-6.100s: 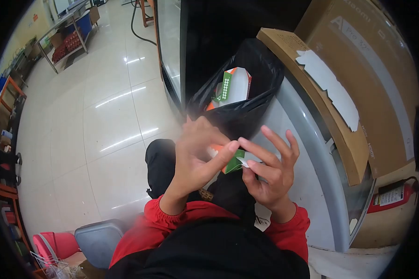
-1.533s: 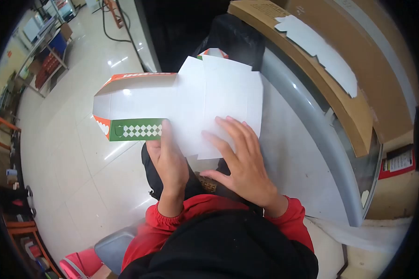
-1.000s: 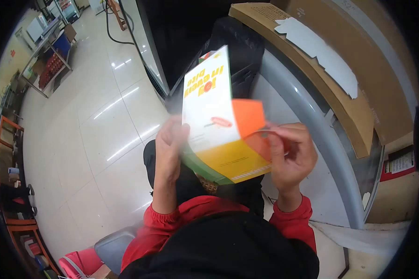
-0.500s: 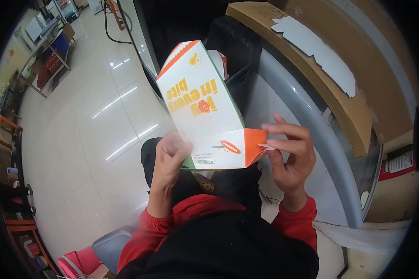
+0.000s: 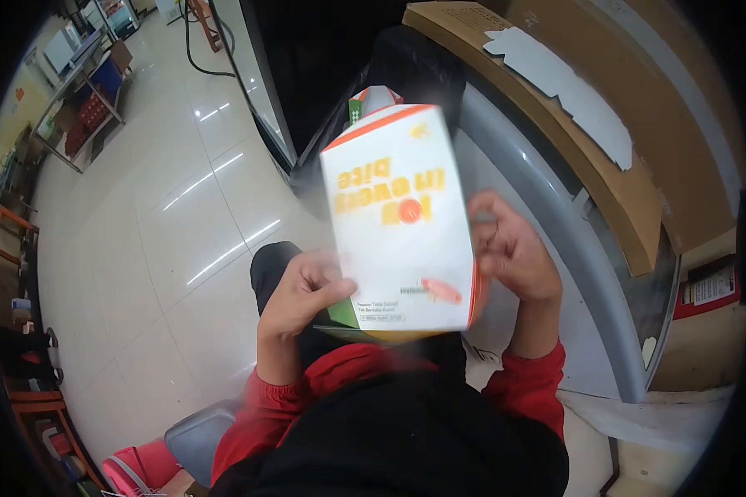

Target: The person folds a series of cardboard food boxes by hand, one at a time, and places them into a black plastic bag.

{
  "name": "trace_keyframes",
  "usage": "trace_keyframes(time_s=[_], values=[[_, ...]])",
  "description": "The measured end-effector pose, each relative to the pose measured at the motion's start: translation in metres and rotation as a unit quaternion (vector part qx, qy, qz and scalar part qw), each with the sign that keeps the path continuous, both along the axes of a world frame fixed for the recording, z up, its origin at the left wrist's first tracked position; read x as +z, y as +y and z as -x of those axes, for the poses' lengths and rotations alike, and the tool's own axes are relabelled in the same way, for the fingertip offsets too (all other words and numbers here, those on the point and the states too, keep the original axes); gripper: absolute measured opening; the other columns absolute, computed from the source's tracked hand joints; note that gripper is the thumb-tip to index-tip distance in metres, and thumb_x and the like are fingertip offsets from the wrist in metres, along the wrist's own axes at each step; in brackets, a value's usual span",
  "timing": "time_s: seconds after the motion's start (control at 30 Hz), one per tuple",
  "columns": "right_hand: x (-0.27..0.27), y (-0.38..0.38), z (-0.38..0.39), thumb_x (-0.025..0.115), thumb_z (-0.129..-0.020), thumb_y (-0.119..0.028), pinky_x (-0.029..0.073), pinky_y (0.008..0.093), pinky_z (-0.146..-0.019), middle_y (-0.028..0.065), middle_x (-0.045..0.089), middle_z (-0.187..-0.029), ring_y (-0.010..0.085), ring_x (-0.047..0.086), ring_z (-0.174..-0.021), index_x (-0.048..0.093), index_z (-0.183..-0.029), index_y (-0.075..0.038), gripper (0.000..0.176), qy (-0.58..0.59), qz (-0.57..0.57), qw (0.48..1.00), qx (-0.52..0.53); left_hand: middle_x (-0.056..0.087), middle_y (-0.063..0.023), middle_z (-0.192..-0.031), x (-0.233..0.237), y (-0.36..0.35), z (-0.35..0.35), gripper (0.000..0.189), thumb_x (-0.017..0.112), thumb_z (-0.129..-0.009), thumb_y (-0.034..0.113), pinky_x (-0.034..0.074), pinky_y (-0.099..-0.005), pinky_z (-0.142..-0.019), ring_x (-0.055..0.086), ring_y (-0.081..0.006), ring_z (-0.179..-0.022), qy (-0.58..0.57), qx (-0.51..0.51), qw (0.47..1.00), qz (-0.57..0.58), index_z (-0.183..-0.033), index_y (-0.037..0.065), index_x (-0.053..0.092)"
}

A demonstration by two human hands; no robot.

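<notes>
Bright reflections streak the glossy floor [image 5: 207,182]; motion softens the carton [image 5: 398,232]; curved distortion and black corners frame everything.

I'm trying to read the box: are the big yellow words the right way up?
No, the yellow letters on the carton appear upside down.

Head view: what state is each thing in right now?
Carton: partly folded, print upside down
Left hand: closed on carton
Right hand: fingers bent by carton's edge, grip unclear
Black bag: open
Second carton: in the bag, partly hidden
White sheet: lying on brown box
</notes>
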State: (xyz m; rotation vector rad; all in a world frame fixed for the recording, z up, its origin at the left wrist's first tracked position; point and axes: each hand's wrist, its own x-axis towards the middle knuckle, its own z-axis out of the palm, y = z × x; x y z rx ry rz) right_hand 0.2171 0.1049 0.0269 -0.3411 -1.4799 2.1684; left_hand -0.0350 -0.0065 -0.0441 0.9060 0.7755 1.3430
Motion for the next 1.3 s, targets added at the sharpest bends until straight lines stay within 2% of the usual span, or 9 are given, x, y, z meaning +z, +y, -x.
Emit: trace_keyframes(time_s=[0.03,0.1,0.13,0.27,0.43,0.63,0.97,1.17,1.3], values=[[-0.004,0.000,0.008,0.066,-0.077,-0.004,0.042,0.0233,-0.077,0.0137,0.054,-0.104,0.0139,0.053,-0.093,0.045,-0.111,0.000,0.040,-0.040,-0.170,0.967,-0.185,0.060,-0.0012,-0.084,0.001,0.001,-0.002,0.020,0.063,-0.080,0.005,0.043,-0.0204,-0.069,0.055,-0.0068,-0.077,-0.026,-0.009,1.000,0.014,-0.098,-0.001,0.059],[-0.016,-0.002,0.032,0.069,-0.076,-0.007,0.042,0.0264,-0.082,0.0145,0.054,-0.106,0.0170,0.053,-0.098,0.044,-0.114,0.000,0.046,-0.103,-0.462,0.721,-0.506,0.058,0.0006,-0.078,-0.007,0.006,-0.006,0.015,0.063,-0.080,0.005,0.041,-0.0198,-0.063,0.052,-0.0057,-0.068,-0.049,0.111,0.992,0.026,-0.093,0.001,0.058],[-0.018,-0.008,0.033,0.072,-0.073,-0.010,0.040,0.0335,-0.090,0.0156,0.054,-0.109,0.0237,0.052,-0.104,0.046,-0.114,-0.002,0.049,-0.107,-0.510,0.665,-0.535,0.058,0.0006,-0.078,-0.006,0.009,-0.011,0.014,0.063,-0.080,0.006,0.041,-0.0197,-0.062,0.051,-0.0056,-0.067,-0.051,0.158,0.986,0.023,-0.092,0.001,0.057],[-0.007,-0.057,0.059,0.072,-0.071,-0.011,0.039,0.0424,-0.095,0.0125,0.054,-0.111,0.0265,0.051,-0.108,0.057,-0.105,-0.006,0.037,-0.118,-0.650,0.676,-0.326,0.063,-0.0067,-0.090,0.001,0.012,-0.029,0.016,0.059,-0.086,0.010,0.045,-0.0220,-0.071,0.058,-0.0085,-0.079,-0.064,0.263,0.962,-0.025,-0.096,0.002,0.050],[-0.023,-0.055,0.061,0.071,-0.071,-0.010,0.042,0.0452,-0.095,0.0065,0.057,-0.104,0.0248,0.056,-0.101,0.066,-0.092,-0.008,0.022,-0.091,-0.685,0.658,-0.299,0.064,-0.0099,-0.087,0.010,0.010,-0.047,0.016,0.061,-0.085,0.009,0.046,-0.0225,-0.070,0.060,-0.0104,-0.079,-0.041,0.401,0.911,-0.088,-0.092,0.003,0.047],[-0.017,-0.051,0.071,0.072,-0.068,-0.001,0.049,0.0436,-0.088,0.0071,0.060,-0.085,0.0208,0.060,-0.083,0.065,-0.082,-0.005,0.017,0.027,-0.479,0.804,-0.350,0.062,-0.0137,-0.090,-0.021,0.000,-0.049,0.024,0.064,-0.080,-0.002,0.049,-0.0286,-0.075,0.060,-0.0171,-0.085,0.379,0.548,0.689,-0.286,-0.100,-0.003,0.051],[-0.020,-0.049,0.081,0.072,-0.066,0.000,0.045,0.0440,-0.091,0.0070,0.058,-0.081,0.0199,0.057,-0.079,0.064,-0.077,-0.003,0.014,0.022,-0.452,0.815,-0.363,0.059,-0.0100,-0.102,0.004,-0.004,-0.063,0.034,0.066,-0.076,-0.001,0.045,-0.0309,-0.082,0.057,-0.0202,-0.093,0.122,0.414,0.884,-0.181,-0.108,-0.003,0.055],[-0.029,-0.057,0.090,0.070,-0.068,-0.002,0.042,0.0464,-0.093,0.0084,0.060,-0.090,0.0256,0.057,-0.090,0.066,-0.085,-0.003,0.018,-0.040,-0.575,0.691,-0.436,0.061,-0.0090,-0.096,0.009,-0.008,-0.054,0.029,0.068,-0.075,-0.001,0.047,-0.0277,-0.077,0.059,-0.0172,-0.086,0.074,0.329,0.932,-0.136,-0.102,-0.003,0.058],[-0.037,-0.081,0.101,0.062,-0.077,-0.004,0.035,0.0489,-0.099,0.0139,0.050,-0.116,0.0281,0.047,-0.109,0.059,-0.108,0.000,0.031,-0.181,-0.650,0.613,-0.411,0.063,-0.0119,-0.093,0.015,-0.002,-0.055,0.017,0.065,-0.077,-0.007,0.050,-0.0251,-0.075,0.062,-0.0164,-0.082,0.108,0.431,0.884,-0.147,-0.093,-0.005,0.062]])
